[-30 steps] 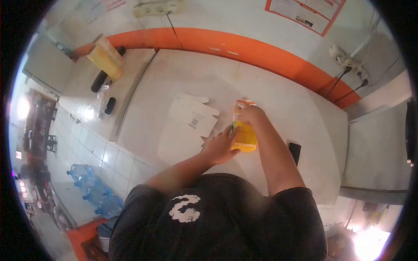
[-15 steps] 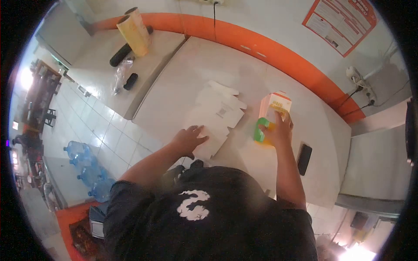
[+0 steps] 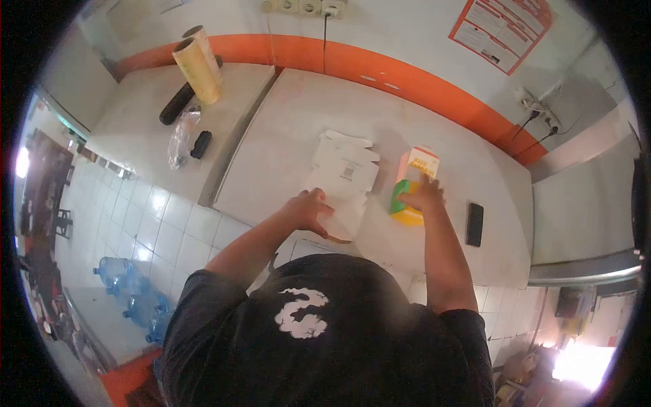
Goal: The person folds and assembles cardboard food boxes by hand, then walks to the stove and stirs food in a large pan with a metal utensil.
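Observation:
A flat white cardboard box blank with notched edges and a small printed code lies on the table before me. My left hand is at its near left part, thumb and fingers apart around the cardboard, whose near edge looks slightly raised. To the right stands a printed stack of cartons, white and orange at the top, green and yellow lower down. My right hand is closed over its near side, thumb on the left and fingers across the top. The palm hides part of the print.
A black phone lies at the right of the white table. On the left counter are yellowish film rolls, a clear plastic bag and black items. Blue water bottles stand on the floor. Sockets and cables are on the wall.
The view has shifted. My left hand has moved in over the cardboard's near edge, which now appears lifted. My right hand stays on the carton stack.

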`<action>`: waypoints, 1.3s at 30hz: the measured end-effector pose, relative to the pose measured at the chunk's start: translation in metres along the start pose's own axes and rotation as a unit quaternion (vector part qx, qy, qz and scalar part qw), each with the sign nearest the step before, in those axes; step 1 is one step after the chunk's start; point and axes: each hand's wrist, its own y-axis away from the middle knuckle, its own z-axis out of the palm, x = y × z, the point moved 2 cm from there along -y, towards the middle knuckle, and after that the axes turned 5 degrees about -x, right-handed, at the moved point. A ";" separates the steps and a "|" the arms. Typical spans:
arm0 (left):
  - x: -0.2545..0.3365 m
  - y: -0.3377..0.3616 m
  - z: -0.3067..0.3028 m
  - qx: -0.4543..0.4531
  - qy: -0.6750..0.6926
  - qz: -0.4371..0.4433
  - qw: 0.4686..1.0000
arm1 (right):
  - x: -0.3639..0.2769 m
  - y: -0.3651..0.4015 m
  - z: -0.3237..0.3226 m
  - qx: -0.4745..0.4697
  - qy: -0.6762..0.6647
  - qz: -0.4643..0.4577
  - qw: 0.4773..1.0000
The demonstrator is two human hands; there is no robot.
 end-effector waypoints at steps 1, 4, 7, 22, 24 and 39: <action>-0.007 -0.003 0.004 0.005 0.026 0.007 1.000 | -0.004 0.010 0.000 0.097 0.008 -0.047 0.994; -0.023 -0.008 0.014 0.048 0.069 0.061 0.995 | -0.011 0.047 0.010 0.295 0.006 -0.194 0.935; -0.042 -0.039 0.030 0.014 0.080 0.193 0.978 | -0.018 0.084 0.033 0.280 -0.072 -0.316 0.904; 0.043 0.012 -0.111 0.240 -0.042 0.091 0.966 | -0.068 0.136 0.032 0.269 -0.244 -0.380 0.851; 0.041 0.011 -0.103 0.192 -0.057 0.107 0.974 | -0.067 0.131 0.039 0.248 -0.244 -0.377 0.858; 0.084 0.057 -0.187 0.227 0.160 0.294 0.915 | -0.078 0.144 0.006 0.301 -0.229 -0.392 0.839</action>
